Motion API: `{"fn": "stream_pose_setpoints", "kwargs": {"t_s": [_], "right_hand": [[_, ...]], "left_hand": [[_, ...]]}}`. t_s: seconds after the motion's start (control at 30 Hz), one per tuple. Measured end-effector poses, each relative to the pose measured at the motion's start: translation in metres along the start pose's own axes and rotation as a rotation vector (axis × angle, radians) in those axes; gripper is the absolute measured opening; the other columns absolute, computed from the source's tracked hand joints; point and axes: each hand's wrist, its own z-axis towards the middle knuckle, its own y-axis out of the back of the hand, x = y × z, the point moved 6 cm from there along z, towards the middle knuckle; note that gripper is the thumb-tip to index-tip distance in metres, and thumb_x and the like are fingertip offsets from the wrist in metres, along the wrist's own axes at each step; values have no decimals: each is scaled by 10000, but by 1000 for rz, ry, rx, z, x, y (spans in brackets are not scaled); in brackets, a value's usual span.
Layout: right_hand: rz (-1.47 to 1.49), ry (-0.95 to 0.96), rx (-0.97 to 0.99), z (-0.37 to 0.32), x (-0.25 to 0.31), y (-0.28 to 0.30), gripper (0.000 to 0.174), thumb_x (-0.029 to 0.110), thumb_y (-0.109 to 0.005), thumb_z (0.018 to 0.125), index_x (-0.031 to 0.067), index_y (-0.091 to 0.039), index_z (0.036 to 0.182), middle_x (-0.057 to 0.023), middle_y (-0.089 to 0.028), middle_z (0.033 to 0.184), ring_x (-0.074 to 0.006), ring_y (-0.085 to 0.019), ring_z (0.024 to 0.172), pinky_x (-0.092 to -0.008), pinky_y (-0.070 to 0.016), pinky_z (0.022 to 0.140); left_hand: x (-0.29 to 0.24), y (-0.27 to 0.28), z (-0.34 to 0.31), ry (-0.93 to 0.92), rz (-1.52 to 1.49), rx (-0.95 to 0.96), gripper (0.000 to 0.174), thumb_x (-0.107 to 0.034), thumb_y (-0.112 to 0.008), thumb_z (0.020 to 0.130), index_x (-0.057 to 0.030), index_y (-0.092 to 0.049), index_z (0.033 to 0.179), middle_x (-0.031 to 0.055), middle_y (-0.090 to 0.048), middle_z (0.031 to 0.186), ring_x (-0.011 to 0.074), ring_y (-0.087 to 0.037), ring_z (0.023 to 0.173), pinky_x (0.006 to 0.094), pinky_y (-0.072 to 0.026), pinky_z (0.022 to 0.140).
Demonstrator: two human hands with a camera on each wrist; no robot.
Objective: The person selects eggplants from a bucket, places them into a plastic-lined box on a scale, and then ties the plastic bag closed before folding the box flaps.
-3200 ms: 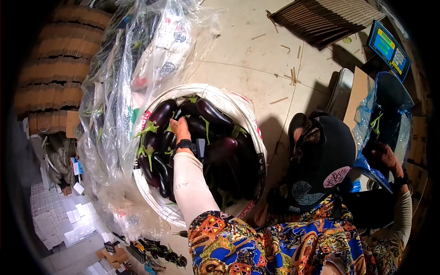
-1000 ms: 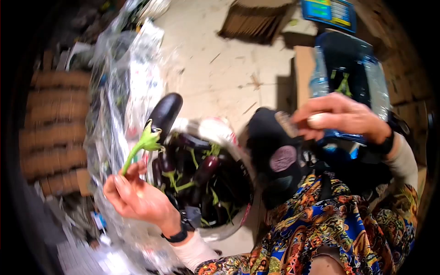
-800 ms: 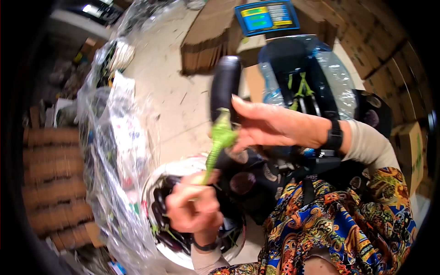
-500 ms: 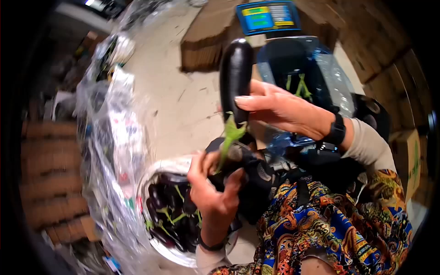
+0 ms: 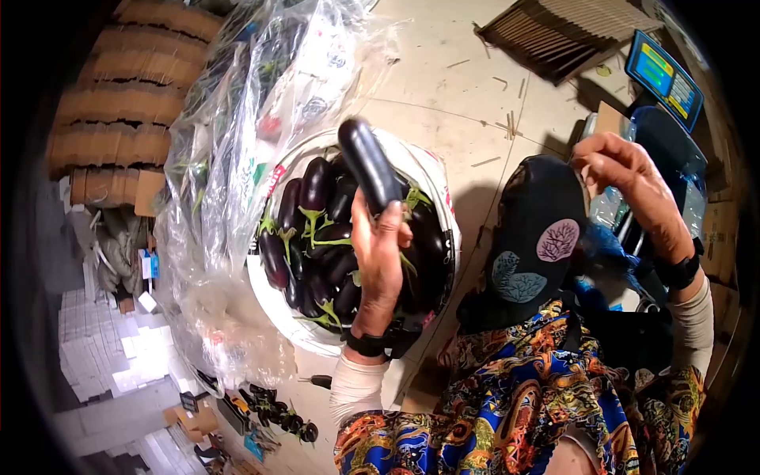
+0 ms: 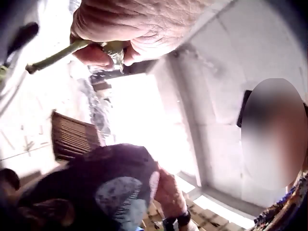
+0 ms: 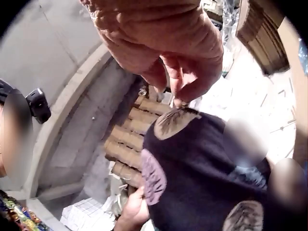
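A dark, glossy eggplant (image 5: 369, 158) is held up by its stem end in my left hand (image 5: 378, 257), over the round sack. In the left wrist view its green stem (image 6: 55, 60) sticks out past the fingers, and the hand hides most of the fruit. The white sack (image 5: 279, 313) is full of eggplants (image 5: 317, 184) with green stems. My right hand (image 5: 633, 186) hangs over the dark patterned trouser knee (image 5: 534, 237), fingers bent and fingertips close together at the cloth. Nothing shows in it in the right wrist view.
Right of the knee stands a box lined with blue plastic (image 5: 609, 207), beneath a blue scale display (image 5: 665, 81). Clear plastic sheeting (image 5: 214, 214) lies left of the sack. Brown cardboard is stacked at far left (image 5: 131, 99) and at the back (image 5: 558, 36).
Half a second ago my right hand gripped an eggplant, with my left at its stem. Now my left hand holds an eggplant over the sack, and my right is apart. The view has turned left.
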Motion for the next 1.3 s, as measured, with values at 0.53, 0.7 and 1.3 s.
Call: {"fn": "stream_pose_setpoints", "kwargs": {"t_s": [0.53,0.7,1.3], "right_hand": [[-170,-400,-234,-34,-111,83,273,391,-610,914,120,-599,945,59,-539,840,-52,-468,763,-212,-348,705],[-209,-490,-206,-49,-119,99,264,377,-615,903,127,-609,989,48,-550,870,-68,-484,778,-232,-373,710],[-391,-535,46,-38,-132,107,293,328,-609,895,43,-582,960,-1,-501,795,-105,-486,731,-251,-414,651]], "left_hand": [[171,376,-21,118,959,-907,469,-216,-633,822,124,-559,1137,277,-606,1141,388,-558,1105,397,-411,974],[204,421,-54,516,1154,-857,613,-202,-661,752,95,-414,1229,304,-465,1280,445,-505,1146,446,-407,987],[225,415,-50,402,1168,-590,533,-410,-753,717,49,-601,941,141,-626,771,250,-568,635,373,-472,609]]}}
